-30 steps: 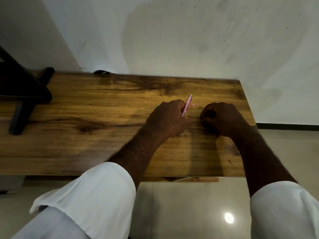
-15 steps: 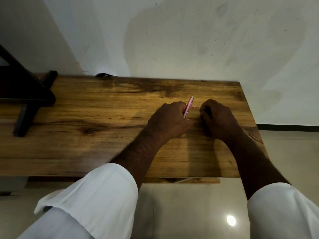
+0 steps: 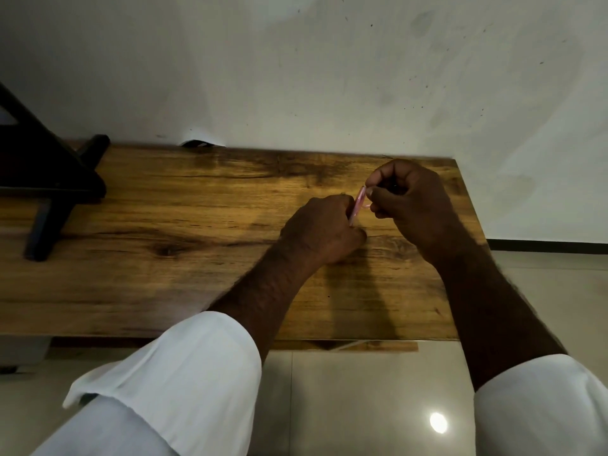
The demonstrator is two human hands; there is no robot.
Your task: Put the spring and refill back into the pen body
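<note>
I am seeing 2 hands working close together over the right part of the wooden tabletop [image 3: 184,258]. The left hand [image 3: 320,230] is resting on the wood with its grip closed around the lower end of a slim pink tool [image 3: 358,205], which is sticking up and tilting away from that grip. Just above and to the right of the left grip, the right hand [image 3: 409,200] is hovering off the wood, its thumb and forefinger pinching the upper tip of the same pink tool; the other fingers are curling in beneath. What exactly the tool is, I cannot tell, since most of it is hiding inside the 2 grips. Both forearms are coming out of rolled white sleeves [image 3: 184,383] below the grips. Far to the left of the grips, a dark stand [image 3: 49,192] is sitting on the tabletop, and beyond the grips a pale stained wall [image 3: 329,77] is rising.
</note>
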